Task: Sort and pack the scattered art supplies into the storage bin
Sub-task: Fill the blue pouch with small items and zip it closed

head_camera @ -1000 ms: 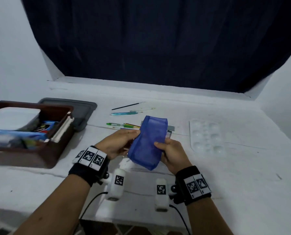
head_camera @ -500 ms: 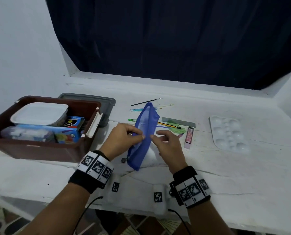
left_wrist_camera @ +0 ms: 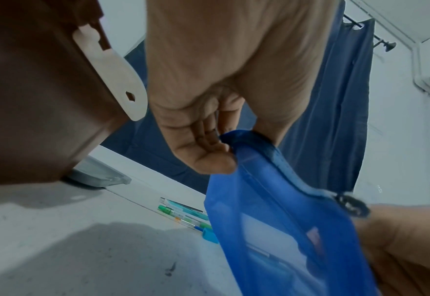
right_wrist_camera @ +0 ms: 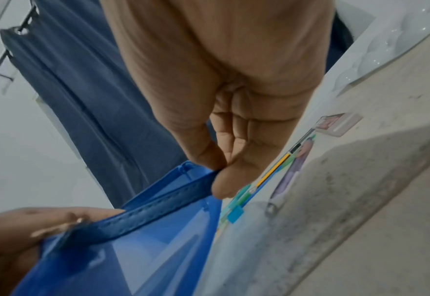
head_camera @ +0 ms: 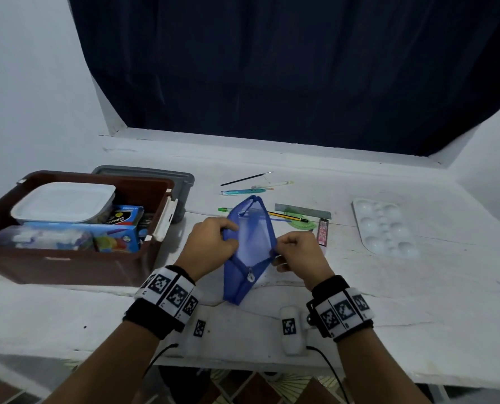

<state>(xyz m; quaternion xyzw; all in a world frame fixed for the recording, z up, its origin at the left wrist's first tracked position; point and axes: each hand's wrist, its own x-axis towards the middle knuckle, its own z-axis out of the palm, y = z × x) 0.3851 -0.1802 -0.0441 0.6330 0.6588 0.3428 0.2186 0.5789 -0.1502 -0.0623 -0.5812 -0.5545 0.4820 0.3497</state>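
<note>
A blue mesh zip pouch (head_camera: 247,252) stands on end on the white table, its mouth spread apart between my hands. My left hand (head_camera: 210,243) pinches the left zipper edge (left_wrist_camera: 236,138). My right hand (head_camera: 296,252) pinches the right zipper edge (right_wrist_camera: 196,184). The zipper pull (head_camera: 251,277) hangs at the near end. Behind the pouch lie pens (head_camera: 237,192), a thin brush (head_camera: 244,179), a yellow pencil (head_camera: 288,216), a grey ruler (head_camera: 302,211), a green protractor (head_camera: 301,224) and a small red packet (head_camera: 322,231). The brown storage bin (head_camera: 68,266) stands at the left.
The bin holds a white lidded tub (head_camera: 63,202) and blue crayon boxes (head_camera: 117,237). Its grey lid (head_camera: 155,177) lies behind it. A white paint palette (head_camera: 384,227) rests at the right. A dark curtain (head_camera: 272,68) hangs behind the table.
The pouch was flat and closed between my hands; now both hands have pulled its zipper edges apart so the mouth gapes. The head view has shifted left.
</note>
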